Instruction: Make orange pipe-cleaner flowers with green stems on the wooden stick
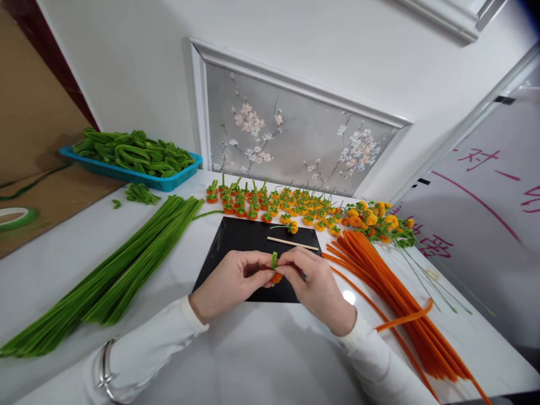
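Over the black mat [223, 236], my left hand [232, 281] and my right hand [314, 284] meet with their fingertips pinched together. Between them they hold a small orange pipe-cleaner pumpkin [276, 278] whose green stem [274, 260] points up. My fingers cover much of it. Just behind my right hand a thin wooden stick [292, 243] lies on the mat. Farther back on the mat rests a yellow-orange pipe-cleaner piece [292, 227] with a thin green tail.
Rows of orange and yellow pieces with green tops [253, 205] stand behind the mat. Green pipe cleaners [126, 264] lie left, orange ones [388, 292] right. A blue tray [169, 183] holds green loops. Yellow-orange flowers [375, 219] are piled back right; green tape [19, 218] sits far left.
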`<action>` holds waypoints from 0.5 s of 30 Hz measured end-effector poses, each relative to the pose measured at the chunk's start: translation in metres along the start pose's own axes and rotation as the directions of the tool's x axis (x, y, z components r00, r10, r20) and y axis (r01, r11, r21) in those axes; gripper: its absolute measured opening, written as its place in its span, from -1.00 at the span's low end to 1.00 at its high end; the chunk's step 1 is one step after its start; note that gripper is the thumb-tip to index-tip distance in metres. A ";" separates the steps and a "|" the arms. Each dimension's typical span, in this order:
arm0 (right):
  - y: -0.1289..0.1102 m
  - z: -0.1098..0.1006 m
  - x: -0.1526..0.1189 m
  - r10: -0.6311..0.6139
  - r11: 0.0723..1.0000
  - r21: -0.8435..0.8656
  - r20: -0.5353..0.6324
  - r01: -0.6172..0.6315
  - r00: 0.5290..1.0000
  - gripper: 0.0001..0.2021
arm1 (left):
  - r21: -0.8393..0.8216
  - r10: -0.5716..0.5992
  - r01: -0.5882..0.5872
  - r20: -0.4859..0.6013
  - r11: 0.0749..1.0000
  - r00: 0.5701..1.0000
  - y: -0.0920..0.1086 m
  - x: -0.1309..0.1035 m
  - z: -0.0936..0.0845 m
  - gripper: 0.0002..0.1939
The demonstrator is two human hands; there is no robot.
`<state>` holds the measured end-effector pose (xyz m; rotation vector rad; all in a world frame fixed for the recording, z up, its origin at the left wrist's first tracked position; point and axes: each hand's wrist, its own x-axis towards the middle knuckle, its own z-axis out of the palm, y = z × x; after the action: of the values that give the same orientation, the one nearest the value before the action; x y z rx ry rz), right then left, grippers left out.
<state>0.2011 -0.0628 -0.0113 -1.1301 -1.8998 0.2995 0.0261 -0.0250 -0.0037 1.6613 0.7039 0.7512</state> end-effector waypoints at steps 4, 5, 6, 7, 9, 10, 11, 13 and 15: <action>0.002 -0.004 0.001 -0.015 1.000 0.025 0.080 0.014 0.997 -0.87 | 0.026 -0.017 0.017 0.003 1.000 1.000 -0.002 0.000 0.000 -0.86; 0.002 -0.006 0.001 -0.038 0.999 0.025 0.096 0.036 0.995 -0.85 | 0.019 -0.032 0.031 0.013 0.999 0.999 -0.002 0.000 0.000 -0.86; 0.003 -0.007 0.001 -0.068 0.998 0.017 0.108 0.067 0.992 -0.83 | 0.004 -0.053 0.053 0.025 0.999 0.998 -0.001 0.000 0.000 -0.87; 0.004 -0.009 0.001 -0.101 0.995 -0.002 0.121 0.102 0.987 -0.81 | -0.022 -0.083 0.084 0.038 0.996 0.996 -0.001 0.001 0.000 -0.87; 0.005 -0.013 0.002 -0.184 0.979 -0.056 0.152 0.194 0.971 -0.77 | -0.109 -0.158 0.163 0.058 0.981 0.986 0.001 0.001 0.000 -0.90; 0.006 -0.015 0.002 -0.233 0.965 -0.080 0.166 0.248 0.958 -0.75 | -0.157 -0.191 0.200 0.069 0.967 0.979 0.002 0.002 -0.001 -0.91; 0.007 -0.017 0.002 -0.284 0.948 -0.097 0.176 0.303 0.943 -0.74 | -0.199 -0.214 0.226 0.080 0.953 0.974 0.002 0.001 -0.001 -0.93; 0.010 -0.019 0.002 -0.379 0.911 -0.099 0.175 0.399 0.909 -0.73 | -0.248 -0.225 0.238 0.083 0.939 0.971 0.003 0.001 -0.001 -0.93; 0.011 -0.019 0.003 -0.389 0.913 -0.076 0.134 0.401 0.911 -0.74 | -0.236 -0.195 0.202 0.050 0.950 0.979 0.002 0.000 -0.001 -0.93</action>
<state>0.2222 -0.0587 -0.0051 -0.7761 -2.2164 0.0406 0.0255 -0.0249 -0.0017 1.3555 0.7197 0.6421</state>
